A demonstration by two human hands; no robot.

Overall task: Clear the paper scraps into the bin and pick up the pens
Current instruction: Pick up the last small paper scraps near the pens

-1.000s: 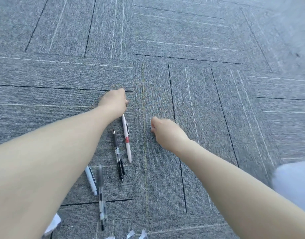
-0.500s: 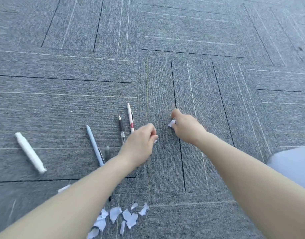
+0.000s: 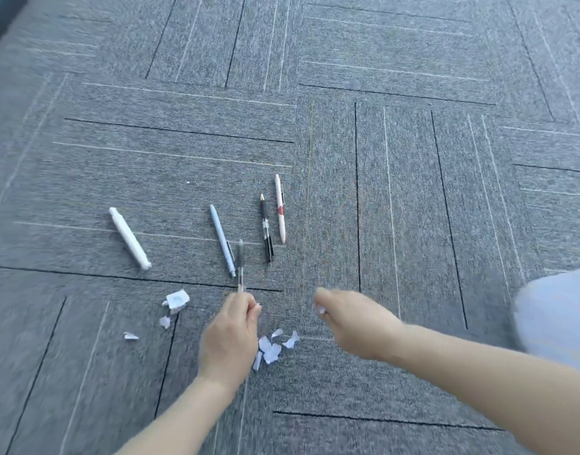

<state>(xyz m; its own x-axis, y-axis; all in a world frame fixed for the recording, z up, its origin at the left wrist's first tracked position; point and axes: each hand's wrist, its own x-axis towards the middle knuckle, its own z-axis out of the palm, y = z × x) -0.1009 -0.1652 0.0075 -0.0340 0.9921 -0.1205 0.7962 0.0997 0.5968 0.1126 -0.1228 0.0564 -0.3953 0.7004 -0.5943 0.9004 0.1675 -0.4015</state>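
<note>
Low in the middle of the frame, the left hand (image 3: 231,336) is closed, its fingertips at the near end of a grey pen (image 3: 240,264) lying on the grey carpet (image 3: 413,192); whether it grips the pen I cannot tell (motion blur). To its right, the right hand (image 3: 351,323) is curled shut on a small paper scrap (image 3: 320,310). Between the hands lies a cluster of paper scraps (image 3: 272,348); a crumpled scrap (image 3: 177,299) sits further left. Above, left to right: white marker (image 3: 129,238), light blue pen (image 3: 222,239), black pen (image 3: 266,228), pink pen (image 3: 280,208)
</note>
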